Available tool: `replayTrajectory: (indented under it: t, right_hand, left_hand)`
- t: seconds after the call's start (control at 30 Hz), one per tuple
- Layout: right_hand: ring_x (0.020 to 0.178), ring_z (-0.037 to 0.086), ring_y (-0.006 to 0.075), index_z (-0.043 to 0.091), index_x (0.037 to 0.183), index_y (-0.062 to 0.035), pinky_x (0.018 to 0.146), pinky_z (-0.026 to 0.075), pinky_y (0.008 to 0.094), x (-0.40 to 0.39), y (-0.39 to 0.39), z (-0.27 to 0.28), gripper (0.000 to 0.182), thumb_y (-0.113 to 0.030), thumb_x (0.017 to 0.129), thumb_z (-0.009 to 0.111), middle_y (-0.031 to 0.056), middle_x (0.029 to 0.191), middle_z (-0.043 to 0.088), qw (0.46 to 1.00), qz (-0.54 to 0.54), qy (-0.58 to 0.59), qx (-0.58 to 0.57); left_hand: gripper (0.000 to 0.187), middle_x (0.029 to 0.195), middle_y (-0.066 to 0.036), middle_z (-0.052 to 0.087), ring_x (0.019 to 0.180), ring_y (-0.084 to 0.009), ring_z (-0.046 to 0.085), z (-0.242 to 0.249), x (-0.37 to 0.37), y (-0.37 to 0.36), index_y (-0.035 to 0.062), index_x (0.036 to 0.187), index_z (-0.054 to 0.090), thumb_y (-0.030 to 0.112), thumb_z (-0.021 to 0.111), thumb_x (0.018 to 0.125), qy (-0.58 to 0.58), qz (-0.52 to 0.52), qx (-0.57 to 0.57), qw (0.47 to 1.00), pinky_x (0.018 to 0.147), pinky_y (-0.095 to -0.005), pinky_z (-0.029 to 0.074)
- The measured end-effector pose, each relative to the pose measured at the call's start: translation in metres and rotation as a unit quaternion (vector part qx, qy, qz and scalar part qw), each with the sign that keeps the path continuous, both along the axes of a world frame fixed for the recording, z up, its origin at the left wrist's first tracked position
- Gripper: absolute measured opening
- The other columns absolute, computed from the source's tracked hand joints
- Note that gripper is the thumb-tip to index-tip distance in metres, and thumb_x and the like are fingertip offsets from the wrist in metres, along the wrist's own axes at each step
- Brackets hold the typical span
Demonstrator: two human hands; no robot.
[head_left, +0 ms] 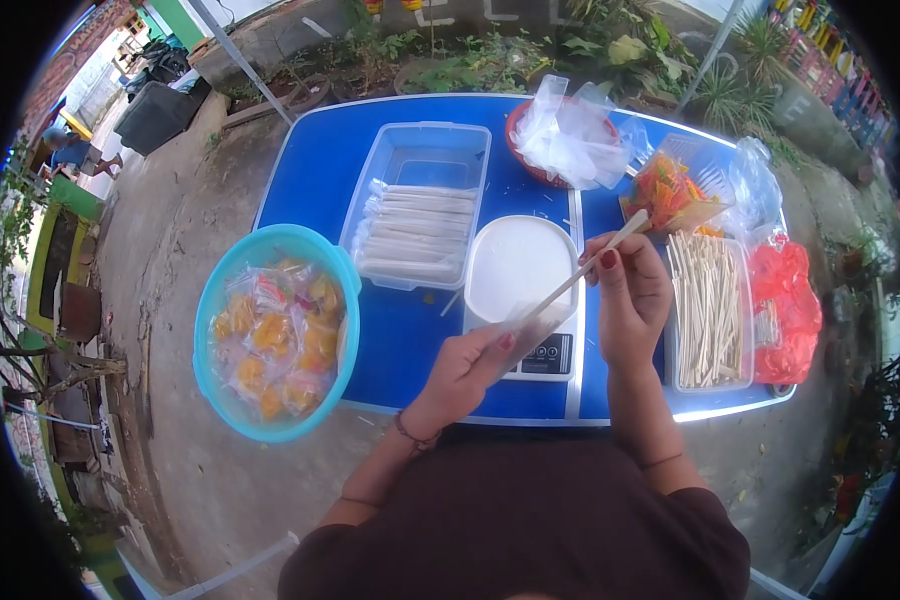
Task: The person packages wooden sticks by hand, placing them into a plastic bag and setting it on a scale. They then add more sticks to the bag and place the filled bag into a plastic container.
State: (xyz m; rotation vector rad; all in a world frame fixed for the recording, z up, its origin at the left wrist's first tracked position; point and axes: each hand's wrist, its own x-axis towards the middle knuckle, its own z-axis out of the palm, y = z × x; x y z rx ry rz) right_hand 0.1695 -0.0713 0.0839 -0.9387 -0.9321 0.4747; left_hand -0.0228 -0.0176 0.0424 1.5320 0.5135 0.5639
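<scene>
Table: a blue folding table (320, 170) stood outdoors on bare concrete, with plants along its far edge; its near edge ran just in front of the person's body.
Open room: bare blue showed at the far left corner and in a strip between the scale and the near edge; the right half was crowded up to the edge.
Bowl: a light-blue bowl (220, 300) hung past the table's left edge, filled with small sealed packets of orange snacks.
Clear tub: a rectangular clear tub (415, 150) sat left of centre, holding rows of filled white sleeves at its near end.
Scale: a white kitchen scale (515, 265) stood at the middle, its display partly covered by the left hand.
Stick tray: a clear tray of pale sticks (708, 310) lay at the right, next to a red plastic bag (788, 305) at the edge.
Far side: a red basket of clear bags (570, 135) and an open bag of orange pieces (670, 190) sat behind.
Left hand: the left hand (460, 370) pinched a narrow clear sleeve (542, 322) by its lower end over the scale.
Right hand: the right hand (630, 295) was closed on a thin stick (605, 250), whose lower end met the sleeve's mouth.
Unclear: how far the stick was inside the sleeve could not be told; the picture's corners were black.
</scene>
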Motion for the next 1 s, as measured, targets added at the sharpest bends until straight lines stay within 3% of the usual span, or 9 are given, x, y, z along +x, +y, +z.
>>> replayTrajectory:
  t: [0.07, 0.17, 0.3, 0.43, 0.57, 0.67, 0.77, 0.87, 1.0]
  right_hand:
    - [0.085, 0.058, 0.0099, 0.059, 0.103, 0.0047, 0.072, 0.045, 0.0219, -0.001, 0.0, 0.003, 0.016, -0.01, 0.098, 0.057, 0.0083, 0.095, 0.065, 1.0, -0.022, -0.01, 0.014]
    - [0.085, 0.06, 0.0111, 0.059, 0.105, 0.0047, 0.073, 0.045, 0.0223, -0.001, -0.001, 0.005, 0.016, -0.008, 0.097, 0.057, 0.008, 0.091, 0.066, 0.999, -0.005, -0.033, -0.02]
    - [0.079, 0.06, 0.0109, 0.057, 0.118, 0.002, 0.071, 0.044, 0.0243, 0.012, 0.0, 0.0, 0.026, -0.005, 0.093, 0.062, 0.0067, 0.084, 0.066, 0.978, 0.051, -0.151, -0.134]
    - [0.071, 0.056, 0.0102, 0.05, 0.134, -0.003, 0.071, 0.042, 0.0264, -0.002, 0.0, 0.01, 0.051, -0.005, 0.086, 0.068, 0.0048, 0.082, 0.067, 0.977, -0.022, -0.183, -0.105]
    - [0.075, 0.057, 0.0154, 0.055, 0.13, -0.0024, 0.074, 0.044, 0.0293, 0.006, -0.002, 0.006, 0.049, -0.005, 0.083, 0.069, 0.0059, 0.084, 0.067, 0.953, -0.011, -0.293, -0.075]
    - [0.085, 0.055, 0.022, 0.063, 0.12, -0.0042, 0.077, 0.044, 0.0328, 0.017, -0.003, 0.009, 0.043, -0.012, 0.078, 0.072, 0.01, 0.098, 0.065, 0.916, -0.004, -0.396, -0.065]
    - [0.099, 0.05, 0.0281, 0.072, 0.106, -0.0074, 0.081, 0.043, 0.0361, 0.009, -0.008, 0.015, 0.036, -0.021, 0.073, 0.075, 0.0146, 0.12, 0.058, 0.924, 0.008, -0.374, -0.08]
    - [0.1, 0.049, 0.0278, 0.071, 0.107, -0.0088, 0.083, 0.042, 0.0362, 0.006, -0.009, 0.011, 0.039, -0.023, 0.071, 0.075, 0.0143, 0.122, 0.056, 0.917, -0.03, -0.394, -0.053]
    - [0.104, 0.047, 0.0291, 0.072, 0.105, -0.0138, 0.083, 0.04, 0.0382, 0.007, -0.013, 0.013, 0.041, -0.026, 0.066, 0.077, 0.0153, 0.124, 0.053, 0.892, -0.013, -0.449, -0.044]
  left_hand:
    - [0.041, 0.104, -0.007, 0.068, 0.092, -0.0085, 0.061, 0.0, -0.002, 0.001, -0.0027, 0.125, 0.059, 0.028, 0.042, 0.105, 0.02, -0.032, -0.013, 0.999, 0.08, -0.0223, 0.047]
    - [0.037, 0.088, -0.003, 0.067, 0.075, -0.0055, 0.056, -0.002, 0.001, 0.0, -0.0017, 0.127, 0.06, 0.024, 0.045, 0.104, -0.012, -0.005, -0.039, 0.999, 0.066, -0.021, 0.045]
    - [0.04, 0.098, -0.005, 0.068, 0.083, -0.0065, 0.059, -0.003, 0.003, 0.0, -0.0028, 0.128, 0.058, 0.026, 0.042, 0.105, -0.045, -0.011, -0.08, 0.996, 0.072, -0.0207, 0.047]
    - [0.041, 0.102, -0.006, 0.068, 0.09, -0.0075, 0.059, -0.001, 0.001, 0.003, -0.003, 0.129, 0.056, 0.027, 0.041, 0.106, -0.048, -0.032, -0.122, 0.991, 0.078, -0.0218, 0.047]
    - [0.042, 0.105, -0.006, 0.067, 0.09, -0.0079, 0.059, -0.001, 0.002, 0.003, -0.0029, 0.13, 0.056, 0.028, 0.041, 0.106, -0.064, -0.021, -0.132, 0.989, 0.079, -0.0219, 0.047]
    - [0.049, 0.12, -0.014, 0.063, 0.109, -0.0167, 0.061, -0.001, -0.002, 0.007, -0.0084, 0.133, 0.049, 0.031, 0.037, 0.106, -0.064, -0.04, -0.106, 0.991, 0.095, -0.0299, 0.047]
    - [0.048, 0.12, -0.014, 0.063, 0.108, -0.0168, 0.061, 0.0, -0.002, 0.004, -0.0083, 0.133, 0.049, 0.03, 0.038, 0.106, -0.07, -0.007, -0.092, 0.993, 0.095, -0.0291, 0.047]
    - [0.04, 0.113, -0.008, 0.066, 0.101, -0.0101, 0.057, 0.003, -0.001, 0.0, -0.0037, 0.127, 0.057, 0.027, 0.042, 0.105, -0.096, 0.033, -0.085, 0.991, 0.088, -0.0238, 0.045]
    - [0.04, 0.114, -0.008, 0.066, 0.101, -0.01, 0.057, 0.001, -0.002, -0.001, -0.0036, 0.127, 0.057, 0.026, 0.043, 0.105, -0.111, 0.052, -0.097, 0.988, 0.089, -0.024, 0.044]
